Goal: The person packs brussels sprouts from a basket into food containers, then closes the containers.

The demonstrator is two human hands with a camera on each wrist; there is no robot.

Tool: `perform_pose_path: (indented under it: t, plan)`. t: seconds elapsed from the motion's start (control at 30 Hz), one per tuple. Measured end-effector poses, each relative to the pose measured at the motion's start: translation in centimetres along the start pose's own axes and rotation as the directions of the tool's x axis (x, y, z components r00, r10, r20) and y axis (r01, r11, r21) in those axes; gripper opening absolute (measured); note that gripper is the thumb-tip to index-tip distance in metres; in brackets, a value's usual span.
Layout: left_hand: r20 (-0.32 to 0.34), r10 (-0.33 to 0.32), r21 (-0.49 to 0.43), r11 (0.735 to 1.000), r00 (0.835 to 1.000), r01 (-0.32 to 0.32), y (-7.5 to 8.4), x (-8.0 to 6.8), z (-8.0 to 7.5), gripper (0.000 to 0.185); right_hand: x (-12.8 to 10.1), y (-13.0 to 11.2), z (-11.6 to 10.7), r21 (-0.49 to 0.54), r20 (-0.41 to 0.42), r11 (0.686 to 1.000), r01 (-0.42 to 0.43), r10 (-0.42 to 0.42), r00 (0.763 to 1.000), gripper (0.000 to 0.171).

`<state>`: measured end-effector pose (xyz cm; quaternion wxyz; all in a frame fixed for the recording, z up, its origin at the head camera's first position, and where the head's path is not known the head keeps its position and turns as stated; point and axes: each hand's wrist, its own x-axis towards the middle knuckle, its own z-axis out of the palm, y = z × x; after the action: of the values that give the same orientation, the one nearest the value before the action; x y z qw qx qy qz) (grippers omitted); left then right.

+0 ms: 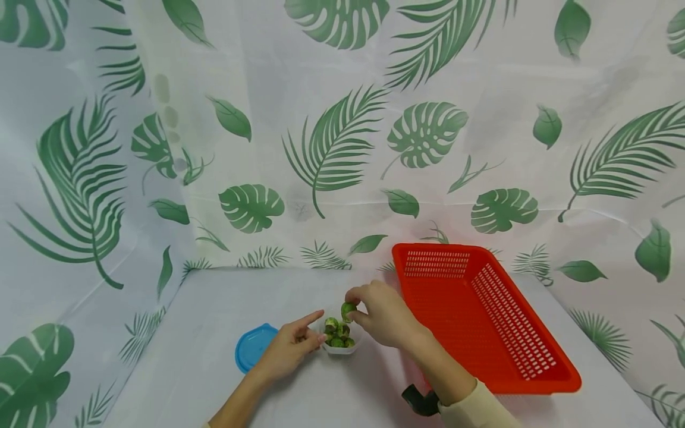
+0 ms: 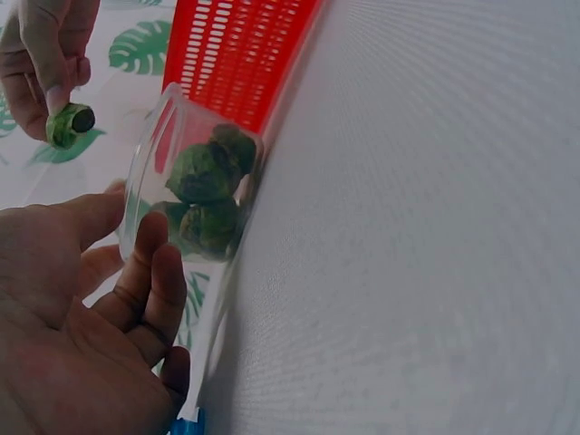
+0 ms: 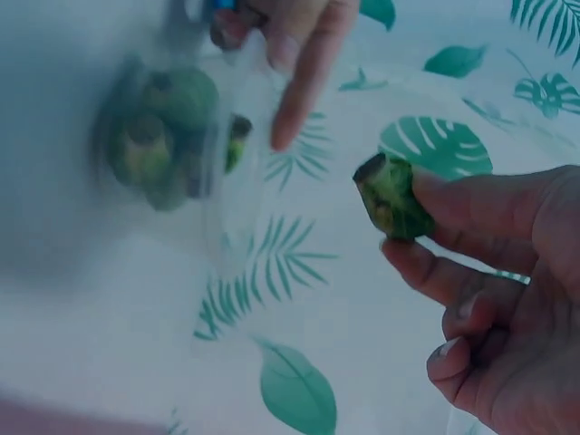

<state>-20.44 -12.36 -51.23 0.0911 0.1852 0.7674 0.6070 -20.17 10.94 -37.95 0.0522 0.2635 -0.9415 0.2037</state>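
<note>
Head view: our right hand point(image 1: 386, 314) pinches one small round green Brussels sprout point(image 1: 348, 309) between thumb and fingertips, fingers clamped on it, held just above the small clear plastic tub point(image 1: 342, 349) at the middle of the table point(image 1: 214, 321). Right wrist view confirms it: sprout point(image 3: 391, 196) gripped at the fingertips, cut stem end facing left.

Our left hand point(image 1: 291, 348) sits on the near left side of the tub, index finger straight and pointing far-right, other fingers loosely curled against the tub wall, holding nothing. In the left wrist view, fingers point(image 2: 149, 290) touch the tub point(image 2: 145, 195).

Tub holds several more green sprouts point(image 1: 338, 334); exact count unclear.

A round blue plastic lid point(image 1: 253, 346) lies flat on the table just left of the left hand. A red perforated plastic basket point(image 1: 481, 315) sits to the right, running from far to near, right forearm beside its left rim. Leaf-print white sheet point(image 1: 332, 142) backs the scene.
</note>
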Motion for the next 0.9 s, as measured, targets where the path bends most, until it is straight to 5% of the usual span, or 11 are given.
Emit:
perform_pose_path:
  t: [0.9]
  plan:
    - [-0.001,-0.002,0.010,1.000,1.000,0.002,0.1,-0.1,0.0,0.064,-0.8,0.1,6.2,-0.108,-0.209,0.991,-0.084,0.060,0.976,0.019]
